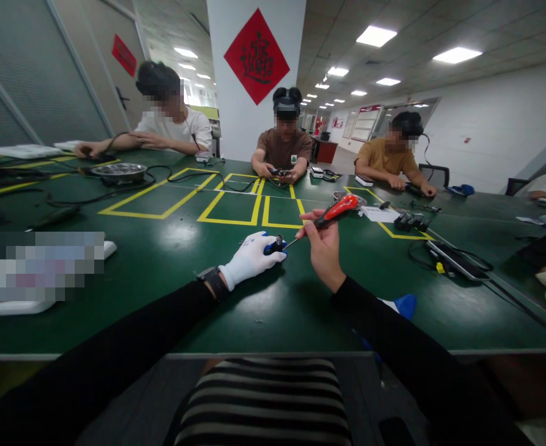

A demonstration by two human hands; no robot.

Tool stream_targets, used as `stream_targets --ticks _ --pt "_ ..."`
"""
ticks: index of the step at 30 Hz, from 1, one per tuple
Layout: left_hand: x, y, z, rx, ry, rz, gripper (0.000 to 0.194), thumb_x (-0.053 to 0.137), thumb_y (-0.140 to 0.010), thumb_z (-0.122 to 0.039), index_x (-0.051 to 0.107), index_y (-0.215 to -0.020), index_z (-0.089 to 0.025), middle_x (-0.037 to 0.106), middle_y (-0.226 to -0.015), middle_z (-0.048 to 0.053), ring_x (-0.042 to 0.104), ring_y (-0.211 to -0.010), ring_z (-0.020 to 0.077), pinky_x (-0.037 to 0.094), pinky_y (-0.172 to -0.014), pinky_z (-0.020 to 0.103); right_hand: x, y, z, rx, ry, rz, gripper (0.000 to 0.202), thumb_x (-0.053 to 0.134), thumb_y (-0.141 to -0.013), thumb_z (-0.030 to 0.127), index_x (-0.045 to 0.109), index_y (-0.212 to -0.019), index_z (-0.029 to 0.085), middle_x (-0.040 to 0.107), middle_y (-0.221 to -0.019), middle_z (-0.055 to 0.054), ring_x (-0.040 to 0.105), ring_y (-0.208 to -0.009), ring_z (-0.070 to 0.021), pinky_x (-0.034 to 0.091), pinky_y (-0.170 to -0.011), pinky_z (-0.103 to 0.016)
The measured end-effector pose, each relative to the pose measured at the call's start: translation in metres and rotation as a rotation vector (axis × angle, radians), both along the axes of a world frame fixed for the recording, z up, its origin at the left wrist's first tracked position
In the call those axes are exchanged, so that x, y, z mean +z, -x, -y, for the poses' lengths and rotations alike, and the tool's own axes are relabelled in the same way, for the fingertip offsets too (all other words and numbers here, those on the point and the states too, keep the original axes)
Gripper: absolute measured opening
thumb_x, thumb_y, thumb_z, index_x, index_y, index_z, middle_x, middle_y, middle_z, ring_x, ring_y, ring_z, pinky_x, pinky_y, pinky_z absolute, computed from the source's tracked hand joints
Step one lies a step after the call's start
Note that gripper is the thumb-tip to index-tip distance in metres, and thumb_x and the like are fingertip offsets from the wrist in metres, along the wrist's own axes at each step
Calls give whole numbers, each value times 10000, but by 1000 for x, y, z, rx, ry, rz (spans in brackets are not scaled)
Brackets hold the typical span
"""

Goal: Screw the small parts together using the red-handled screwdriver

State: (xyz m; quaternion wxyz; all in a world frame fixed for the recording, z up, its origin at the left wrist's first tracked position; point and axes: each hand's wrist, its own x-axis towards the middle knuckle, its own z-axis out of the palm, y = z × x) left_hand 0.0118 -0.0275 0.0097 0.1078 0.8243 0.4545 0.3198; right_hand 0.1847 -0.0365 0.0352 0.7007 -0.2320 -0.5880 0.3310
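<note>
So the white-gloved left hand (pixel 251 260) was clamped on a small black part (pixel 278 244), bare right hand (pixel 323 246) around a red-and-black screwdriver (pixel 340 208).

Gloved left fingers (pixel 278 256) curl inward, bare right fingers (pixel 311 231) pinch higher.

The screwdriver (pixel 335 212), with a red-and-black handle and slim metal shaft, slants down leftward, its tip at the small black part (pixel 279 241). That part, knobbed on top, is pinched upright in gloved fingers (pixel 268 259); whether they touch is unclear.
</note>
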Motion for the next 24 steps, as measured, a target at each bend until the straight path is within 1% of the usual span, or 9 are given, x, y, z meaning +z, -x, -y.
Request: stream_targets --ticks 3,6,9,13,16,18,21,23,24 --pt "0 0 0 -13 -11 -7 291 570 -823 -466 690 -834 -202 674 -842 37 586 -893 235 431 -888 363 -1 0 -2 43 18 -26 312 616 -868 289 452 -1134 285 571 -862 45 573 -629 -101 515 -688 -288" --pt "1 0 1 -6 -5 -5 286 574 -820 -456 693 -833 -197 670 -823 35 585 -881 232 429 -896 363 -1 -2 -1 129 -1 -40 299 556 -886 274 452 -1166 293 546 -847 45 574 -637 -109 524 -696 -308" --pt "2 -1 2 6 9 0 282 581 -809 -450 696 -822 -193 668 -801 35 584 -871 234 433 -897 364 0 -4 0 192 -18 -39 276 482 -902 276 459 -1177 280 574 -874 27 589 -657 -128 538 -698 -338" --pt "1 -1 1 8 8 -17 299 570 -813 -469 694 -827 -197 671 -794 26 589 -866 229 418 -946 376 1 -4 0 139 -30 22 233 527 -908 300 473 -1130 255 644 -1002 -6 616 -675 -120 544 -744 -343" --pt "0 -1 0 -3 -1 -25 301 560 -822 -467 698 -867 -203 680 -812 20 595 -877 224 392 -992 383 2 -2 1 84 -52 13 265 614 -878 292 461 -1092 257 645 -1127 -21 622 -654 -96 546 -751 -327" --pt "0 0 0 -3 -2 -23 300 565 -819 -462 701 -894 -206 687 -838 23 595 -891 228 399 -982 378 3 -2 1 67 -42 14 288 650 -856 281 455 -1067 260 644 -1147 -19 615 -629 -86 550 -729 -312" --pt "0 0 0 1 -4 -19 306 570 -814 -467 703 -890 -202 687 -849 31 592 -902 237 425 -932 369 2 -2 -1 88 -13 15 234 660 -849 287 456 -959 255 661 -900 32 601 -598 -94 542 -671 -286" --pt "0 0 0 -3 -8 -18 307 571 -813 -469 703 -873 -199 684 -843 34 590 -903 241 434 -908 366 1 -3 -4 110 10 -25 243 661 -846 295 437 -937 267 591 -729 75 586 -581 -102 531 -631 -271" --pt "0 0 0 -4 -9 -16 305 573 -811 -468 702 -866 -197 683 -839 36 589 -902 241 437 -902 366 0 -3 -5 125 23 -50 249 653 -850 299 430 -959 275 557 -693 86 579 -577 -105 527 -620 -269"
